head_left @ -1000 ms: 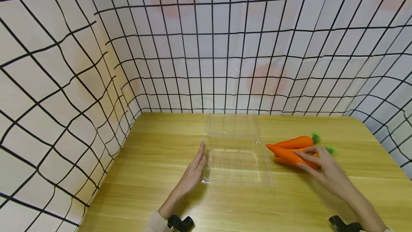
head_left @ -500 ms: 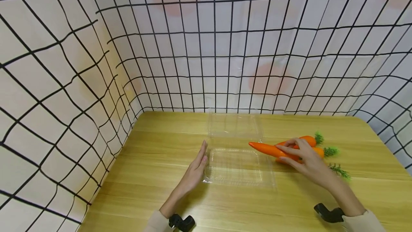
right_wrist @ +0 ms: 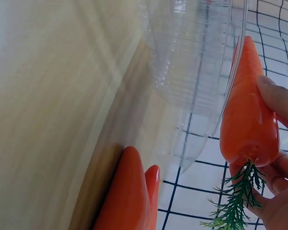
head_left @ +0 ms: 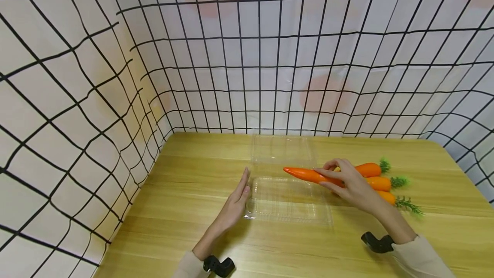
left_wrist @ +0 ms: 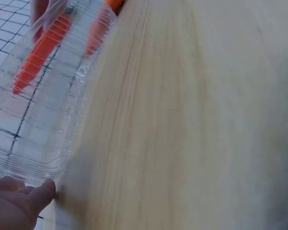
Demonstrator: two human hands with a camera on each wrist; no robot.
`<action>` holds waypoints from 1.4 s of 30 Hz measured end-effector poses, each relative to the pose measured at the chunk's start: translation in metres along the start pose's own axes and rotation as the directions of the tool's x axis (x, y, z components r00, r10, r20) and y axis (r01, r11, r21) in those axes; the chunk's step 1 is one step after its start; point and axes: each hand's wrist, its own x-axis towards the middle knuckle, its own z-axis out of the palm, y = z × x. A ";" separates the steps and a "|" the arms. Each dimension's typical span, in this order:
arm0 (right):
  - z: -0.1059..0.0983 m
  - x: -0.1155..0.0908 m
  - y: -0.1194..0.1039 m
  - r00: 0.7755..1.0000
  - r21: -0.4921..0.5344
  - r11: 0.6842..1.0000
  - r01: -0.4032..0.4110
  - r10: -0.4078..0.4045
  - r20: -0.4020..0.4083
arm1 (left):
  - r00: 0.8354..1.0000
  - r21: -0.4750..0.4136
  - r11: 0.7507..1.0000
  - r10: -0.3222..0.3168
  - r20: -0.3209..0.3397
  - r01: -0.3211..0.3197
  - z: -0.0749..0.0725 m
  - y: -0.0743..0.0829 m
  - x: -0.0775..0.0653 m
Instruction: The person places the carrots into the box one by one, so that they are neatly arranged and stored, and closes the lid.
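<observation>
My right hand (head_left: 353, 188) pinches an orange carrot (head_left: 305, 174) between thumb and fingers. Its tip points left, over the back right part of a clear plastic clamshell box (head_left: 289, 219). In the right wrist view the held carrot (right_wrist: 249, 120) shows its green leafy top hanging down, with the box wall (right_wrist: 182, 91) beside it. The box lies unfolded, its lid (head_left: 283, 149) at the back. My left hand (head_left: 233, 203) rests against the box's left side, fingers straight. The left wrist view shows the thumb (left_wrist: 42, 194) right at the box's end.
Three more carrots lie to the right of the box: a back one (head_left: 369, 169), a middle one (head_left: 379, 183) and a front one (head_left: 387, 197), green tops to the right. A wooden table (head_left: 185, 175) is under everything. Black wire grid (head_left: 266, 67) stands behind and at the sides.
My right hand has lifted one carrot off the others and carried it left to over the box. The other carrots are uncovered. The left hand stays at the box.
</observation>
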 end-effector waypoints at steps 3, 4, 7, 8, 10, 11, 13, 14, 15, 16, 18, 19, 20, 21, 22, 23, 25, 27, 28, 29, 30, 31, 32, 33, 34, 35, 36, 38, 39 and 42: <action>0.002 0.005 -0.001 1.000 0.000 1.000 0.012 -0.012 0.004 | 1.000 -0.002 1.000 0.003 -0.001 -0.003 0.000 0.000 0.001; 0.002 0.007 -0.001 1.000 0.002 1.000 0.007 -0.007 0.010 | 1.000 -0.004 1.000 0.004 0.001 -0.004 0.000 -0.001 0.001; 0.004 0.010 -0.002 1.000 0.009 1.000 -0.009 0.008 0.024 | 1.000 -0.007 1.000 0.004 0.003 -0.004 0.000 -0.001 0.001; 0.005 0.011 -0.003 0.999 0.010 1.000 -0.014 0.014 0.029 | 1.000 -0.007 1.000 0.004 0.002 -0.004 0.000 0.000 0.001; 0.006 0.013 -0.003 0.999 0.017 0.999 -0.027 0.026 0.041 | 1.000 -0.002 1.000 0.004 -0.003 -0.004 0.000 0.000 0.001; 0.008 0.015 -0.003 0.998 0.025 0.999 -0.031 0.030 0.047 | 1.000 0.001 1.000 0.004 -0.007 -0.004 0.001 0.000 0.001; 0.010 0.019 -0.004 0.997 0.038 0.998 -0.042 0.040 0.065 | 1.000 0.005 1.000 0.006 -0.015 -0.006 0.001 0.000 0.001; 0.011 0.021 -0.005 0.996 0.046 0.998 -0.047 0.043 0.073 | 1.000 0.007 1.000 0.006 -0.018 -0.006 0.001 0.000 0.001; 0.013 0.023 -0.005 0.996 0.049 0.998 -0.049 0.045 0.079 | 1.000 0.009 1.000 0.006 -0.021 -0.006 0.001 0.000 0.001; 0.015 0.025 -0.005 0.995 0.051 0.997 -0.049 0.045 0.085 | 1.000 0.009 1.000 0.006 -0.023 -0.006 0.001 0.000 0.001; 0.019 0.030 -0.006 0.995 0.051 0.998 -0.039 0.034 0.094 | 1.000 0.011 1.000 0.004 -0.025 -0.003 0.001 0.000 0.001; 0.021 0.032 -0.007 0.995 0.052 0.998 -0.034 0.029 0.098 | 1.000 0.011 1.000 0.002 -0.025 -0.002 0.001 0.000 0.001; 0.024 0.034 -0.008 0.994 0.057 0.998 -0.028 0.022 0.103 | 1.000 0.010 1.000 0.000 -0.026 0.001 0.001 0.000 0.001; 0.026 0.036 -0.008 0.994 0.060 0.998 -0.022 0.015 0.107 | 1.000 0.010 1.000 -0.001 -0.026 0.001 0.001 0.000 0.001; 0.029 0.038 -0.009 0.994 0.066 0.998 -0.017 0.010 0.112 | 1.000 0.009 1.000 -0.003 -0.027 0.003 0.001 0.000 0.001; 0.031 0.040 -0.009 0.993 0.074 0.997 -0.014 0.005 0.117 | 1.000 0.009 1.000 -0.005 -0.026 0.005 0.001 0.000 0.001; 0.035 0.043 -0.011 0.992 0.085 0.996 -0.015 0.004 0.129 | 1.000 0.007 1.000 -0.007 -0.025 0.007 0.001 0.000 0.001; 0.039 0.045 -0.012 0.990 0.091 0.996 -0.023 0.010 0.140 | 1.000 0.008 1.000 -0.009 -0.024 0.009 0.001 0.000 0.001; 0.040 0.046 -0.012 0.989 0.093 0.995 -0.027 0.013 0.145 | 1.000 0.010 1.000 -0.010 -0.025 0.010 0.001 0.000 0.001; 0.042 0.046 -0.013 0.989 0.092 0.995 -0.028 0.014 0.149 | 1.000 0.012 1.000 -0.009 -0.025 0.010 0.001 0.000 0.001; 0.043 0.047 -0.013 0.988 0.091 0.995 -0.030 0.016 0.152 | 1.000 0.014 1.000 -0.009 -0.026 0.009 0.001 0.000 0.001; 0.045 0.047 -0.013 0.988 0.085 0.996 -0.030 0.017 0.154 | 1.000 0.016 1.000 -0.009 -0.026 0.009 0.001 0.000 0.001; 0.046 0.047 -0.013 0.988 0.083 0.996 -0.031 0.018 0.156 | 1.000 0.017 1.000 -0.008 -0.026 0.008 0.001 0.000 0.001; 0.048 0.047 -0.013 0.987 0.081 0.996 -0.030 0.017 0.157 | 1.000 0.016 1.000 -0.007 -0.025 0.008 0.001 0.000 0.001; 0.049 0.046 -0.014 0.988 0.076 0.997 -0.027 0.015 0.157 | 1.000 0.014 1.000 -0.008 -0.023 0.008 0.000 0.001 0.001; 0.051 0.046 -0.014 0.988 0.069 0.997 -0.022 0.011 0.156 | 1.000 0.011 1.000 -0.008 -0.022 0.008 0.000 0.001 0.001; 0.053 0.046 -0.015 0.988 0.065 0.998 -0.021 0.011 0.156 | 1.000 0.008 1.000 -0.008 -0.020 0.008 0.000 0.000 0.001; 0.056 0.045 -0.016 0.987 0.054 0.998 -0.019 0.010 0.161 | 1.000 0.002 1.000 -0.006 -0.017 0.006 0.000 0.000 0.001; 0.057 0.045 -0.017 0.986 0.046 0.999 -0.019 0.012 0.164 | 1.000 0.001 1.000 -0.006 -0.015 0.006 0.000 0.000 0.000; 0.061 0.046 -0.019 0.982 0.030 0.999 -0.036 0.030 0.187 | 1.000 0.003 1.000 -0.003 -0.017 0.003 0.000 0.000 0.000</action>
